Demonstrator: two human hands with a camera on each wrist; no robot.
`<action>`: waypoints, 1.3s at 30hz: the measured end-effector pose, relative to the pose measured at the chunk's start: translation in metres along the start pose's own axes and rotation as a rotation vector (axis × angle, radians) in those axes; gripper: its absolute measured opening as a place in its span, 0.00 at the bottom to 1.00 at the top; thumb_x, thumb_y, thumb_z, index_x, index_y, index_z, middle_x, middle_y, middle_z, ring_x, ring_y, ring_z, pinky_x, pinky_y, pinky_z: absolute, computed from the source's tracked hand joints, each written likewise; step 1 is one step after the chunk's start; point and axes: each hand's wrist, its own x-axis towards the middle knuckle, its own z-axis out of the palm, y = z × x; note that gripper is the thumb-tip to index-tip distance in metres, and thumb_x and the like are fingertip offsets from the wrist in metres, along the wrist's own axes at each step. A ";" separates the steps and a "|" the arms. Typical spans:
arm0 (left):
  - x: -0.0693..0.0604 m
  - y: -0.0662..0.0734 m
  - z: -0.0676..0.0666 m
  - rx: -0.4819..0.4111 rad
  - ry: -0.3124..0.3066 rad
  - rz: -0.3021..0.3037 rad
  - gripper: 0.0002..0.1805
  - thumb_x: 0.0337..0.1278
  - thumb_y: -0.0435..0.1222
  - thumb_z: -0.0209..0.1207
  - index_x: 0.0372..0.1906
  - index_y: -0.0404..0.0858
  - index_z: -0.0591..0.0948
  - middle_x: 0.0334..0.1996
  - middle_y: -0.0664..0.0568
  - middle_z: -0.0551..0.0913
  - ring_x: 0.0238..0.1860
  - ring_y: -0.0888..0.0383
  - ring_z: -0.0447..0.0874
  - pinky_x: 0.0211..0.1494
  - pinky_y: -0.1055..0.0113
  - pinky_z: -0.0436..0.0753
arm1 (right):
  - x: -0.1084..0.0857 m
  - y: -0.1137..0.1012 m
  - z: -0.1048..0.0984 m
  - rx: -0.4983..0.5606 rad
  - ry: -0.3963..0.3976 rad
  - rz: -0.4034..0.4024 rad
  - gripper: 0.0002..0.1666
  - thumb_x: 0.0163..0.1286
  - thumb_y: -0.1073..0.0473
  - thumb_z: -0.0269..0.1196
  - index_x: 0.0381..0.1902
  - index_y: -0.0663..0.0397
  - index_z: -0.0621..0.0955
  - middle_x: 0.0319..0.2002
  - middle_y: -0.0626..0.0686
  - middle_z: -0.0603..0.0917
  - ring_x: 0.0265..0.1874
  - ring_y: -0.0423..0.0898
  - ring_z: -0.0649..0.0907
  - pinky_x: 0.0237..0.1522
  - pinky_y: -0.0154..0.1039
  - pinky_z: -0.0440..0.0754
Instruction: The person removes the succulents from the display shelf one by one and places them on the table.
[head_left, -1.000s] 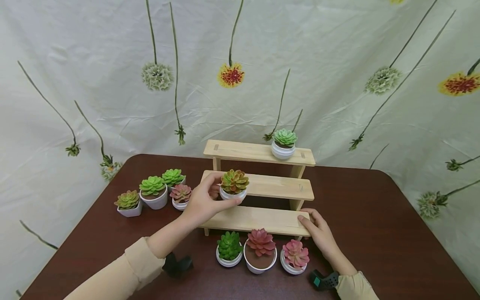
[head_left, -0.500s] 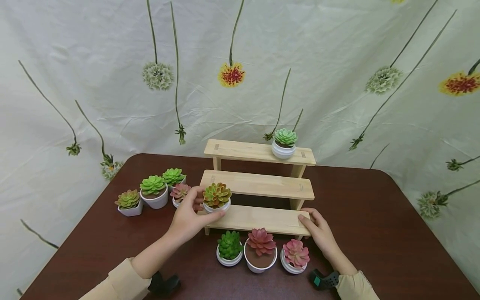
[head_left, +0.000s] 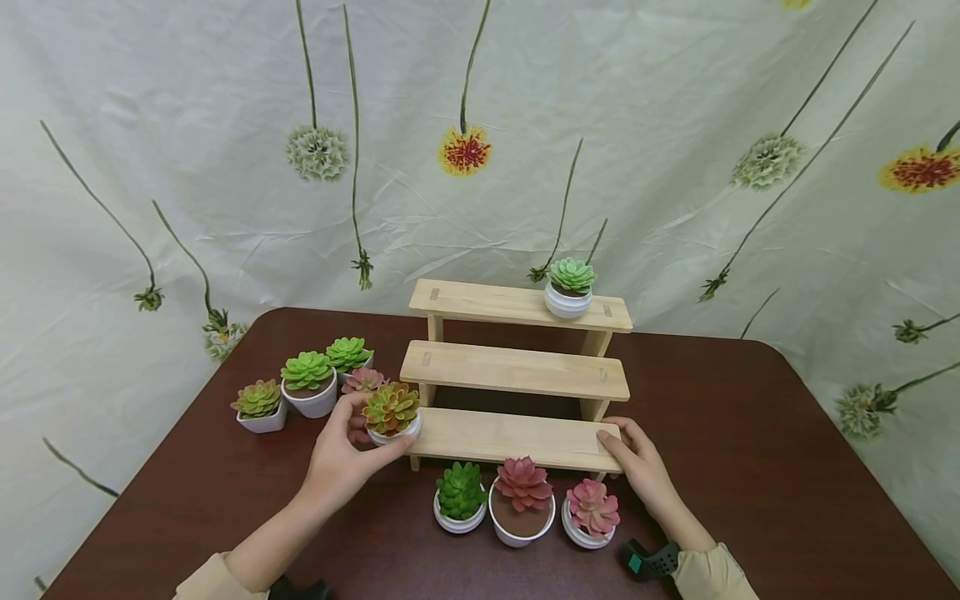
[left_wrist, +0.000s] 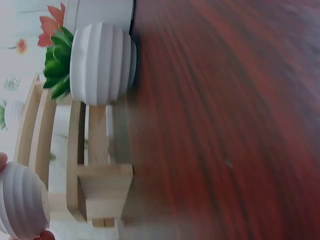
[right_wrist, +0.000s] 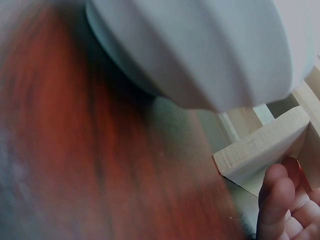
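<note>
My left hand [head_left: 333, 457] holds a white ribbed pot with an orange-green succulent [head_left: 392, 408], thumb in front and fingers behind. The pot is off the table, by the left end of the lowest tier. In the left wrist view its ribbed side [left_wrist: 22, 200] shows between fingertips at the frame edge. A three-tier wooden plant stand [head_left: 517, 437] stands mid-table. Its lowest tier's right end is gripped by my right hand [head_left: 639, 462], thumb on top. In the right wrist view, curled fingers [right_wrist: 280, 195] are beside the stand's leg.
On the top tier, towards the right, sits a pale green succulent [head_left: 568, 289]. In front of the stand are a dark green succulent [head_left: 460, 496], a red one [head_left: 522, 500] and a pink one [head_left: 591, 512]. Several potted succulents [head_left: 309, 383] cluster at the left.
My left hand has moved left and towards me, carrying the orange-green succulent from in front of the middle tier to the stand's lower left end. The right hand keeps its grip.
</note>
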 end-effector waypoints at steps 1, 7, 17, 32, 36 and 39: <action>-0.001 -0.002 -0.002 -0.001 0.010 -0.010 0.35 0.41 0.38 0.73 0.55 0.38 0.68 0.40 0.45 0.76 0.34 0.56 0.76 0.39 0.69 0.76 | 0.000 0.000 0.000 -0.002 -0.001 -0.001 0.16 0.69 0.57 0.58 0.50 0.61 0.75 0.25 0.52 0.77 0.17 0.43 0.75 0.19 0.36 0.74; -0.004 -0.013 -0.013 0.011 0.068 -0.098 0.36 0.41 0.39 0.73 0.55 0.37 0.67 0.41 0.43 0.76 0.32 0.59 0.76 0.36 0.73 0.76 | 0.000 0.000 0.000 -0.011 0.000 0.000 0.16 0.69 0.56 0.58 0.49 0.60 0.75 0.25 0.52 0.78 0.17 0.43 0.75 0.19 0.36 0.74; -0.009 -0.033 -0.013 0.003 0.114 -0.161 0.37 0.41 0.42 0.73 0.56 0.37 0.66 0.43 0.42 0.76 0.32 0.60 0.76 0.36 0.75 0.75 | 0.000 -0.001 -0.001 0.000 0.006 0.016 0.17 0.68 0.57 0.58 0.51 0.62 0.74 0.25 0.51 0.78 0.17 0.42 0.75 0.20 0.35 0.74; -0.011 -0.056 -0.010 0.052 0.142 -0.184 0.37 0.39 0.44 0.73 0.54 0.37 0.68 0.43 0.44 0.76 0.35 0.57 0.75 0.37 0.77 0.73 | -0.001 0.000 0.001 0.006 0.003 0.026 0.18 0.69 0.58 0.58 0.52 0.62 0.73 0.24 0.51 0.77 0.16 0.42 0.75 0.20 0.35 0.74; -0.011 -0.057 -0.010 0.074 0.137 -0.183 0.37 0.40 0.44 0.73 0.55 0.37 0.68 0.43 0.44 0.76 0.35 0.56 0.76 0.37 0.76 0.73 | -0.001 0.000 0.001 0.007 0.001 0.016 0.17 0.69 0.58 0.58 0.51 0.62 0.74 0.24 0.51 0.77 0.16 0.43 0.74 0.20 0.35 0.74; -0.012 -0.058 -0.010 0.091 0.137 -0.181 0.37 0.39 0.44 0.73 0.54 0.37 0.68 0.43 0.45 0.76 0.36 0.56 0.76 0.38 0.76 0.73 | -0.001 0.000 0.001 0.006 0.001 0.008 0.17 0.69 0.58 0.58 0.51 0.62 0.74 0.24 0.50 0.78 0.16 0.43 0.75 0.20 0.36 0.74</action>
